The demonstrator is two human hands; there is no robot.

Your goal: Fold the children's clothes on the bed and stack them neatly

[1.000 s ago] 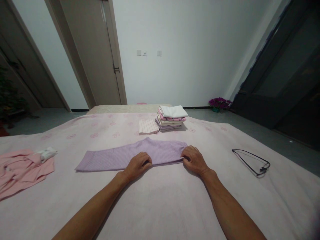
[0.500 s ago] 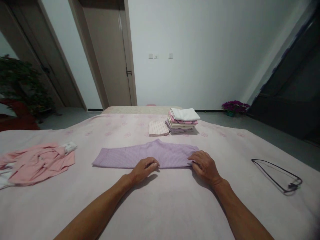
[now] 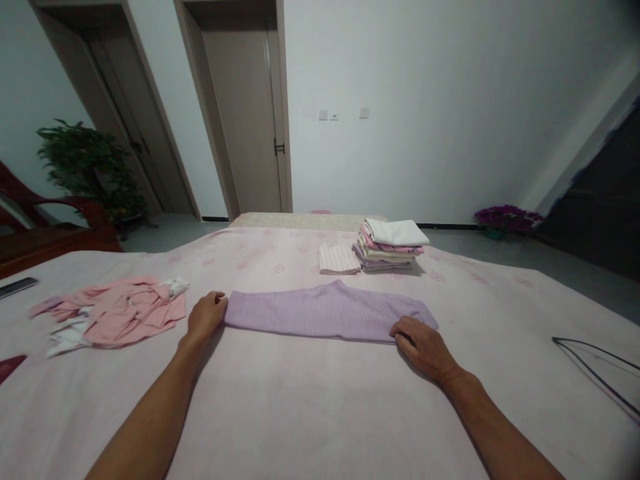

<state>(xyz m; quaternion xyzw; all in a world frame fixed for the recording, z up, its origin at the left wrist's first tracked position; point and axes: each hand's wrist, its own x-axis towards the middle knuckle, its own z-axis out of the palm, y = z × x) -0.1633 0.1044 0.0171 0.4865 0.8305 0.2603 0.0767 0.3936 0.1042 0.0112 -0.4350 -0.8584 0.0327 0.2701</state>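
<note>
A folded lilac ribbed garment (image 3: 327, 311) lies flat across the middle of the pink bedsheet (image 3: 310, 400). My left hand (image 3: 204, 316) rests at its left end, fingers curled on the cuff edge. At the garment's right front corner sits my right hand (image 3: 424, 345), fingers bent and pressing on the cloth. Both forearms stretch over the sheet towards me.
A crumpled pink and white garment (image 3: 113, 312) lies left of my left hand. A stack of folded clothes (image 3: 389, 243) and a small striped folded piece (image 3: 339, 259) sit beyond. A black wire hanger (image 3: 597, 370) lies at the right. A dark flat object (image 3: 17, 287) lies far left.
My left hand has slid from the middle of the garment's front edge to its left end. My right hand stays at the right end. The camera has turned left.
</note>
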